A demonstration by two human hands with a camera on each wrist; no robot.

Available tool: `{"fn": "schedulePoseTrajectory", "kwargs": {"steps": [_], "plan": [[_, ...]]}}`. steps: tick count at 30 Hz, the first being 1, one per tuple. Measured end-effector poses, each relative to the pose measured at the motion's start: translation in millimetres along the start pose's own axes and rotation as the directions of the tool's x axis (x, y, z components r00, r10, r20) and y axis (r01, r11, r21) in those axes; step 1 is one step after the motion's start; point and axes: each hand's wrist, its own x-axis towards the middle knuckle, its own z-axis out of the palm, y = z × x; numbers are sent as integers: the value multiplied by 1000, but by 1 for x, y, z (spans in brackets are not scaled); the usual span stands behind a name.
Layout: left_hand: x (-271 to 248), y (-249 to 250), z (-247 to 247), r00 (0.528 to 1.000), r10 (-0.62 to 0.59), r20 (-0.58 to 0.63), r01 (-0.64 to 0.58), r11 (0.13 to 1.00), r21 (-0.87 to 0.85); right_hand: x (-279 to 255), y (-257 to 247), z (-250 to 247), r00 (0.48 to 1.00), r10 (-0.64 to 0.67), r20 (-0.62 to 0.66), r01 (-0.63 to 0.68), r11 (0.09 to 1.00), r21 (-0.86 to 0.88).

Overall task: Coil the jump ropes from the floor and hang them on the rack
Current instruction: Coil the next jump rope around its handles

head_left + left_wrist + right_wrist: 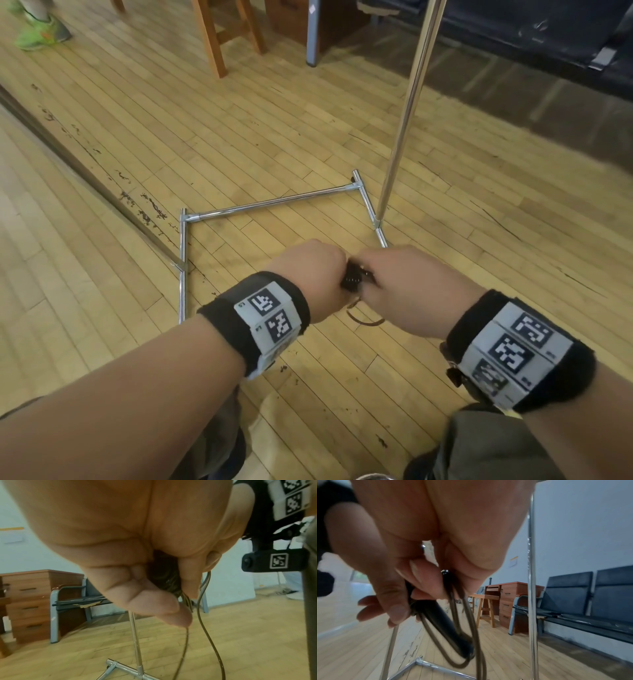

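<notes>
Both hands meet in front of me over the wooden floor, holding one jump rope [352, 275] with black handles and a thin olive-brown cord. My left hand [310, 274] grips the handle bundle [164, 577] in a fist. My right hand [387, 277] pinches the cord loops [462, 635] and a black handle [443, 626] that hang below it. A short loop of cord [363, 317] shows under the hands. The chrome rack [407, 109] stands just beyond, its base frame [274, 202] on the floor and one upright pole rising at the right.
A wooden stool [226, 31] and a wooden desk [34, 601] stand at the back. Dark blue bench seats [590, 601] line the right wall. Another person's green shoe [41, 34] is at the far left. A dark strip [85, 171] crosses the floor on the left.
</notes>
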Motion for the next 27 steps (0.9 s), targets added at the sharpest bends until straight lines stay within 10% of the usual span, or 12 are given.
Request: {"fn": "schedulePoseTrajectory", "kwargs": {"steps": [5, 15, 22, 27], "plan": [[4, -11, 1, 988, -19, -151, -9, 982, -188, 2, 8, -17, 988, 76, -132, -40, 965, 260], [5, -7, 5, 977, -4, -214, 19, 998, 68, -1, 19, -21, 1000, 23, 19, -22, 997, -74], [4, -20, 4, 926, -74, -371, -16, 972, -235, 4, 21, -17, 998, 53, 41, -67, 853, 517], [1, -25, 5, 932, -91, -350, -146, 791, -595, 10, 26, -15, 993, 87, 80, -118, 689, 715]]}}
